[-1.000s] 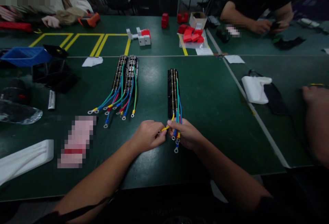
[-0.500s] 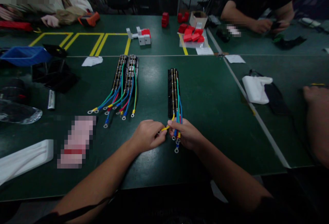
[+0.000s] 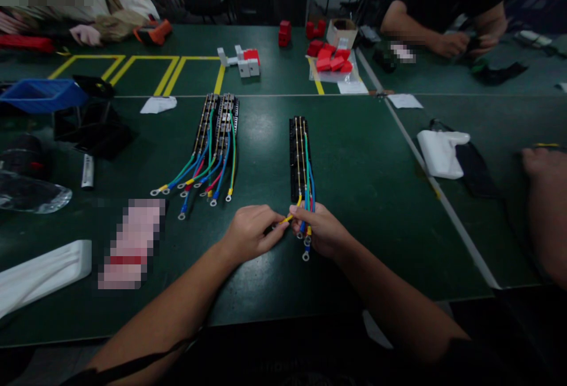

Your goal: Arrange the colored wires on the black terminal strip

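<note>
The black terminal strip [image 3: 297, 159] lies lengthwise on the dark green tabletop [image 3: 266, 156], right in front of the person I'm watching, with its wired end toward them. From that end a yellow wire [image 3: 300, 200] bends off to the left, and the left hand [image 3: 254, 232] has it pinched between thumb and finger. The right hand [image 3: 325, 229], just below the strip, is closed around the green, blue and red wires [image 3: 309, 182], its thumb tip by the yellow one; their ring terminals [image 3: 305, 255] dangle out beneath its fingers. To the left of the strip, well apart from it, similar wired strips [image 3: 227, 120] lie side by side, their coloured leads fanned toward the person. Farther left of the strip I see a blue tray [image 3: 42, 95] and a small white tube [image 3: 87, 172]. Beyond the strip sit some grey-white blocks [image 3: 248, 68], a heap of red pieces [image 3: 333, 62] on clear plastic and a small cardboard box [image 3: 342, 35]. Off to its right, a white object [image 3: 443, 153] rests against something black.
</note>
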`<action>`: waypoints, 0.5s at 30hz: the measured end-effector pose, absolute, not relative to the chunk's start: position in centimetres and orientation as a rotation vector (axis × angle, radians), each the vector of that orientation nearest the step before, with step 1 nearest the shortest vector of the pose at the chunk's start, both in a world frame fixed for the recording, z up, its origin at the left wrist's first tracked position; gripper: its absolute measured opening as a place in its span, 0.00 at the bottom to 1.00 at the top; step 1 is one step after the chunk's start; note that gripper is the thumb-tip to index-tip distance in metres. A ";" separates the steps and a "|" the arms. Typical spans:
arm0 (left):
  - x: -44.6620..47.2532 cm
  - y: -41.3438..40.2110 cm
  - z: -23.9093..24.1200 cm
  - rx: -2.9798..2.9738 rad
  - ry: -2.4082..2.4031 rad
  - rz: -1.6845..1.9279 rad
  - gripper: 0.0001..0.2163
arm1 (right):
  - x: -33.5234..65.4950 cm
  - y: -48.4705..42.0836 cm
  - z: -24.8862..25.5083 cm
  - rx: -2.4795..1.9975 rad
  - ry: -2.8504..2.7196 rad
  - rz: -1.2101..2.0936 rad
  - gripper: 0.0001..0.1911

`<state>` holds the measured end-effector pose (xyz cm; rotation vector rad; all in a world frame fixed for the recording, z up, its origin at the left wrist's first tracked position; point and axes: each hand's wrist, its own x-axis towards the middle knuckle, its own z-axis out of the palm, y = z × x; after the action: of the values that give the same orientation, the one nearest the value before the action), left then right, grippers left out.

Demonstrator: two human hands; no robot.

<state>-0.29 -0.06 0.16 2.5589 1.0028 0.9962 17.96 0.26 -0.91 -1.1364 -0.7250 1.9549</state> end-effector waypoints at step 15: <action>-0.4 0.0 0.4 2.451 1.038 0.900 0.08 | 17.9 0.3 -0.9 -1.126 -0.701 1.968 0.16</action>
<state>-0.35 -0.04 0.43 2.4512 1.0376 0.9002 17.94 0.30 -0.86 -1.1257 -0.7009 1.9683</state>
